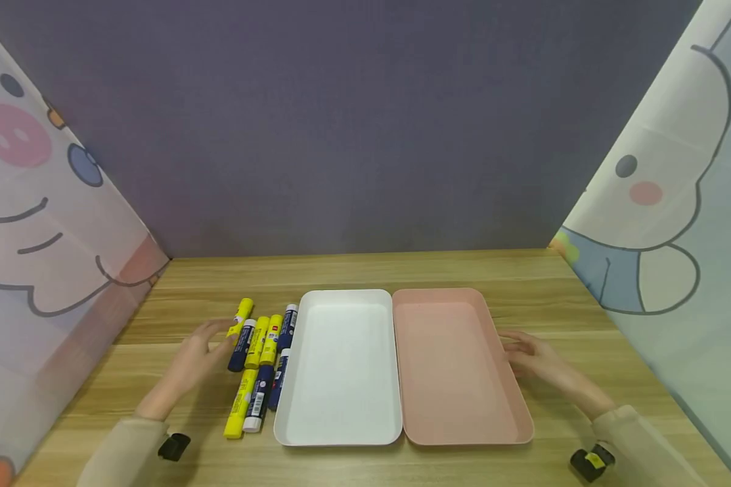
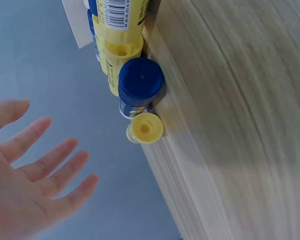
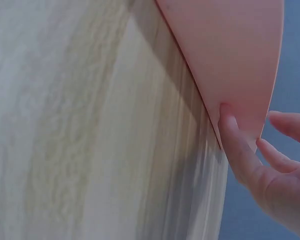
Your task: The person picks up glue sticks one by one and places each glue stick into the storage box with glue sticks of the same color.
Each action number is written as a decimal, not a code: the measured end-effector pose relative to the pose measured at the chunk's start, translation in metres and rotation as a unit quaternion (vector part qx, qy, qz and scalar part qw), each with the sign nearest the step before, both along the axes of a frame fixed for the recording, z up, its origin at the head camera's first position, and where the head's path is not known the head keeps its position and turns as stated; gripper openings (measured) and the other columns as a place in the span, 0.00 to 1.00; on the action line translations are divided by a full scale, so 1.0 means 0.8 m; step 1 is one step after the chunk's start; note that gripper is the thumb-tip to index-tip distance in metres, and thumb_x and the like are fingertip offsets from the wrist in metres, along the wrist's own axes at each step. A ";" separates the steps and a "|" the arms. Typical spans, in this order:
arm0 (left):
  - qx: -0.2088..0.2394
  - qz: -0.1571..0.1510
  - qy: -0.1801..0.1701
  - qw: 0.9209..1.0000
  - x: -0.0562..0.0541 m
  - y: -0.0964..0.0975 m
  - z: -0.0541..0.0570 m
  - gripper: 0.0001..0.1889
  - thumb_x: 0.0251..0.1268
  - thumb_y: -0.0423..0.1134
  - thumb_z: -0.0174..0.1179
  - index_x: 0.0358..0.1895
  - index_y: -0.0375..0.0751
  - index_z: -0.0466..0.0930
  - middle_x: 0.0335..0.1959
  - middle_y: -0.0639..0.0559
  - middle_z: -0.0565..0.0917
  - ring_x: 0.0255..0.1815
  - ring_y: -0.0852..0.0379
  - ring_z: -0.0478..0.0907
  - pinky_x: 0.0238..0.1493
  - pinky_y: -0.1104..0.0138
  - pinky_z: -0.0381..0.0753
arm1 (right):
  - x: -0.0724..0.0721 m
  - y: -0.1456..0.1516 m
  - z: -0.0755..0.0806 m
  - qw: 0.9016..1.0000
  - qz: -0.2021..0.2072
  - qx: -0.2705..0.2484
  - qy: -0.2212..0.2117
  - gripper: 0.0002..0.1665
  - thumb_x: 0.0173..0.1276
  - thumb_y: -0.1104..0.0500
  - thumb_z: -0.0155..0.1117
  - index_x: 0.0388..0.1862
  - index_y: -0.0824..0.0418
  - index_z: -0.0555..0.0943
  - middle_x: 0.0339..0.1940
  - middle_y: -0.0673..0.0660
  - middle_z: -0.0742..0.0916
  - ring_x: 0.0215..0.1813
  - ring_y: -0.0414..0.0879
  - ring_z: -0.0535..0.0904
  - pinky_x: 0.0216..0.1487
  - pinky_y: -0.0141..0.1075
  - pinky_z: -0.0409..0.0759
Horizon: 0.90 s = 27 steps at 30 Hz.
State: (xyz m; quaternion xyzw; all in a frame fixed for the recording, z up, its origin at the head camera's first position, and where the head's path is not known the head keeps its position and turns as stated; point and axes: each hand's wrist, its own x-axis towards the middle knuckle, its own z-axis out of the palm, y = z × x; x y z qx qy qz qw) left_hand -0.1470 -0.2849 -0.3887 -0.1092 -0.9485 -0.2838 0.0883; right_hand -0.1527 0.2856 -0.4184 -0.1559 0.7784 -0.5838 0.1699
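Head view, my left hand (image 1: 193, 358) beside the clustered yellow and navy markers (image 1: 256, 346), white tray (image 1: 341, 365) next to them, my right hand (image 1: 539, 362) at the pink tray (image 1: 457, 368), left wrist view, my fingers spread apart, right wrist view, loose fingers touching the pink side.

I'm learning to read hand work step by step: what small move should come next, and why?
Probably curl the left hand around the farthest yellow tube. The hand is open right beside it, and the tube's far end sticks out beyond the others, so it looks easiest to grasp. The right hand is at the pink tray's side.
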 end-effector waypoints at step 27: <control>0.041 0.050 -0.066 0.996 -0.045 -0.030 -0.018 0.19 0.65 0.37 0.47 0.54 0.26 0.68 0.46 0.27 0.74 0.44 0.35 0.73 0.38 0.50 0.77 | -0.001 0.004 -0.003 0.999 -0.016 0.000 -0.039 0.34 0.66 0.62 0.51 0.63 0.76 0.49 0.55 0.79 0.67 0.46 0.36 0.76 0.44 0.39 0.78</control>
